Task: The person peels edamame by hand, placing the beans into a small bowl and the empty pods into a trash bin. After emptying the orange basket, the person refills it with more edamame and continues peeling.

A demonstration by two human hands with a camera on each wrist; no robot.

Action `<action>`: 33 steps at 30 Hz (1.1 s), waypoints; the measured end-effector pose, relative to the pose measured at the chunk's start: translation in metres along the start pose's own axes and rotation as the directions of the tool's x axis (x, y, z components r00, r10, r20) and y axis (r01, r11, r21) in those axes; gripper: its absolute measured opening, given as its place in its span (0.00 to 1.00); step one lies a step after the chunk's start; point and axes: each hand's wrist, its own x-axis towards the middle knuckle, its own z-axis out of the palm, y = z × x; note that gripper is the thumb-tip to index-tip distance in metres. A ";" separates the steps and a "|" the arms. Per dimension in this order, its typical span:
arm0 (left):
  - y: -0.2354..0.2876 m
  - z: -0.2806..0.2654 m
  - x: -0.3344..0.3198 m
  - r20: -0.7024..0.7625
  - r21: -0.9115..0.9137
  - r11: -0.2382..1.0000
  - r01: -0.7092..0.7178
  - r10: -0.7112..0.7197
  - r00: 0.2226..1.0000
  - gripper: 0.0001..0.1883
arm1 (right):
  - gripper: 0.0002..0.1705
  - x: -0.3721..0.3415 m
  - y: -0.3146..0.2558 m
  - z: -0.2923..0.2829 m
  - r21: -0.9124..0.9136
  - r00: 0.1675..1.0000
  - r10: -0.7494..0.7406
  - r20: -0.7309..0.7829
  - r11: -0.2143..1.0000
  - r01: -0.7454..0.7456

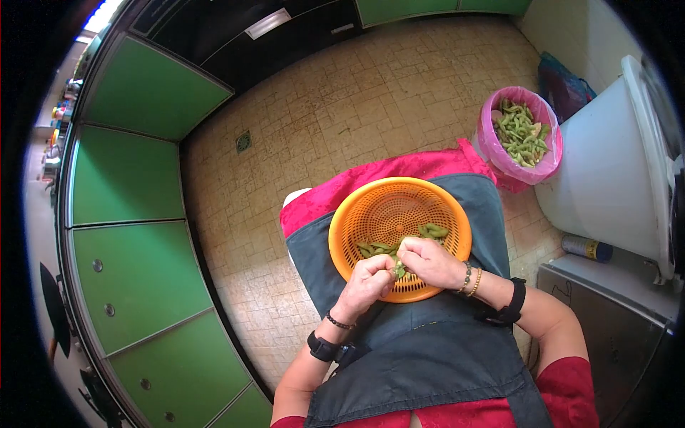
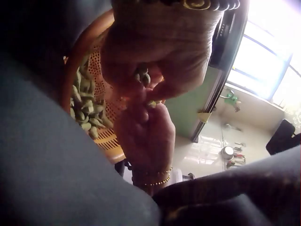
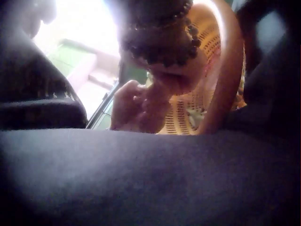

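Observation:
Over the near part of an orange plastic colander [image 1: 341,214], both hands meet at a green edamame pod [image 1: 399,271]. My left hand [image 1: 367,284] pinches it from the left, fingers curled in. From the other side my right hand [image 1: 430,264] has its thumb and fingers closed on the pod. The left wrist view shows a bit of green pod [image 2: 143,75] between the fingers of the left hand [image 2: 160,52], with the right hand [image 2: 146,134] facing it. Several more edamame pods [image 1: 434,230] lie in the colander, partly hidden by the hands.
The colander sits on the person's lap, on a dark apron [image 1: 428,364]. To the right stands a pink-lined bin [image 1: 489,146] holding many green pods [image 1: 521,132]. Beyond it is a large white container [image 1: 599,143]. Green cabinets [image 1: 132,175] line the left side, and tiled floor [image 1: 321,107] lies ahead.

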 end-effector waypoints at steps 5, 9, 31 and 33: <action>0.007 0.001 0.000 -0.010 0.034 0.995 0.098 -0.098 0.995 0.04 | 0.11 -0.008 -0.016 -0.007 -0.230 0.994 -0.112 0.005 0.967 0.111; -0.001 0.002 0.004 -0.068 0.122 0.991 0.052 -0.044 0.997 0.05 | 0.10 -0.014 -0.015 -0.001 -0.290 0.978 -0.209 -0.004 0.936 0.199; 0.017 -0.009 -0.009 -0.209 -0.206 0.978 -0.045 0.001 0.978 0.11 | 0.05 -0.001 -0.040 -0.047 -0.699 0.880 -0.457 0.130 0.587 0.408; 0.019 -0.011 -0.011 -0.192 -0.185 0.980 -0.072 0.036 0.981 0.10 | 0.04 0.017 -0.017 -0.025 -0.787 0.926 -0.304 0.224 0.505 0.356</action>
